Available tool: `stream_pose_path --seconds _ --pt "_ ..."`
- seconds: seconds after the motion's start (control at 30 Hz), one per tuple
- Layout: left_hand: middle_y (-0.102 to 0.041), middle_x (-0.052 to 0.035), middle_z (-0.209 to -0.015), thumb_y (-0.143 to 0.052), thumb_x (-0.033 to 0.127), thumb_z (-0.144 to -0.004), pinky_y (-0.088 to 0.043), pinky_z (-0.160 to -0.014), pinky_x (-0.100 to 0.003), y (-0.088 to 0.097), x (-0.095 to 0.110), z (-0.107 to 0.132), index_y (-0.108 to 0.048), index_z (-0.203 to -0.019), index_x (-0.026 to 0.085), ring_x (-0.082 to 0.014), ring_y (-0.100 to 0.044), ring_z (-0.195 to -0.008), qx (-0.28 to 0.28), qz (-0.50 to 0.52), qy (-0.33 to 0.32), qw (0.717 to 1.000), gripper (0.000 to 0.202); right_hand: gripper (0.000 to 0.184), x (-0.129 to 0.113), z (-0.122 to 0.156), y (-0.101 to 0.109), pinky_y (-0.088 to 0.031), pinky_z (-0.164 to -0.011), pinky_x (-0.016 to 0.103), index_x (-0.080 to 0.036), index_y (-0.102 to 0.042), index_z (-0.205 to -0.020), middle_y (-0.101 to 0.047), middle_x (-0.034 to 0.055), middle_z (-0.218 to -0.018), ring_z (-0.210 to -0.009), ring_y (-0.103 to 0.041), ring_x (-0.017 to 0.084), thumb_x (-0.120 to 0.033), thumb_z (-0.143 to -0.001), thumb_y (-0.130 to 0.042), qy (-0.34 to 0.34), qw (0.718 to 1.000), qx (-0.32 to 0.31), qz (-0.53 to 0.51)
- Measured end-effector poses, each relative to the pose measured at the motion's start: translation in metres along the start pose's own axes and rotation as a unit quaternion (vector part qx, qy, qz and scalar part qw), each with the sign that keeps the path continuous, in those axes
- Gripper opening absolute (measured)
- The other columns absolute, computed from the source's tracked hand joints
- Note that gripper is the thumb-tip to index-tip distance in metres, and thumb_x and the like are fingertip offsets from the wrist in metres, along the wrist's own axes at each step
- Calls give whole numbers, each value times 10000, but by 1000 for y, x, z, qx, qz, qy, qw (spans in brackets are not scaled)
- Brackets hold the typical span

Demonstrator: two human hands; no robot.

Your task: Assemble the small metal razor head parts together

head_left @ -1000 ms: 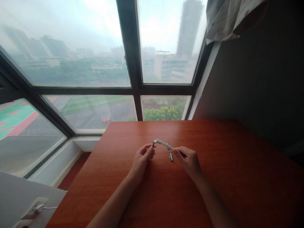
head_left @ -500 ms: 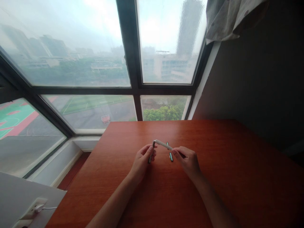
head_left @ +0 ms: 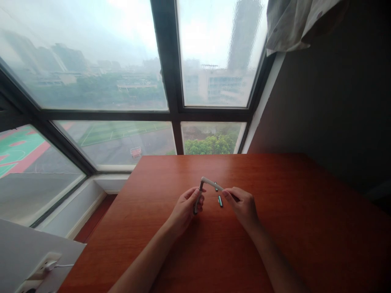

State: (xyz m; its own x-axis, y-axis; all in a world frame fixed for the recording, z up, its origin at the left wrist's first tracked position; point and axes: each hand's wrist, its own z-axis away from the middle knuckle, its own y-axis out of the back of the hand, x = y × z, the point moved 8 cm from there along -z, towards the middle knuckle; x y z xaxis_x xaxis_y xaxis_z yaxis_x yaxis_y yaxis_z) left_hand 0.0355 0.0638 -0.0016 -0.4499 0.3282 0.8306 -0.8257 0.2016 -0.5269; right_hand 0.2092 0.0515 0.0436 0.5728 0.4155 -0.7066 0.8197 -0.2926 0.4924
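Note:
My left hand point(head_left: 187, 206) is closed around a slim, grey-and-dark pen-like piece point(head_left: 197, 202), held nearly upright. Between the thumb and fingers of my right hand point(head_left: 242, 202) is a slim white stick point(head_left: 211, 183), slanting up to the left. Its far end meets the dark top of the left piece, so the two form a bent shape; whether they are joined I cannot tell. Just left of my right hand lies a small dark cylinder with a teal stripe point(head_left: 220, 201). A similar small cylinder point(head_left: 216, 186) lies behind the white stick, partly covered by it.
Both hands are over a reddish-brown wooden table point(head_left: 146, 244). Dark-framed windows point(head_left: 174, 116) stand beyond its far edge. At lower left, a white plug point(head_left: 50, 266) sits in a wall socket. Fabric point(head_left: 293, 28) hangs at upper right beside a dark wall.
The two held pieces have shifted slightly right, the top of their bend a little higher. My left hand has moved a little to the right. The small cylinders lie as before.

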Motion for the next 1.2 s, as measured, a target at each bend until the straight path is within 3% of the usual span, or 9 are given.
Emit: stream_pose_path --seconds 0.4,1.2 --pt "-503 7 -668 -675 429 -775 -330 -518 -197 1 0 -1 -644 -921 152 -73 -425 -554 1 -4 0 1000 315 350 -6 -1 0 -368 -531 238 -173 -695 -753 -590 17 -606 -546 -523 134 -424 -904 -503 10 1000 -9 -1" --pt "-506 9 -646 -713 445 -732 -331 -523 -209 2 5 -2 -646 -909 147 -77 -427 -541 12 14 -11 1000 353 335 2 -1 4 -420 -568 246 -181 -709 -757 -676 40 -670 -607 -606 166 -423 -891 -521 -20 1000 6 -18"
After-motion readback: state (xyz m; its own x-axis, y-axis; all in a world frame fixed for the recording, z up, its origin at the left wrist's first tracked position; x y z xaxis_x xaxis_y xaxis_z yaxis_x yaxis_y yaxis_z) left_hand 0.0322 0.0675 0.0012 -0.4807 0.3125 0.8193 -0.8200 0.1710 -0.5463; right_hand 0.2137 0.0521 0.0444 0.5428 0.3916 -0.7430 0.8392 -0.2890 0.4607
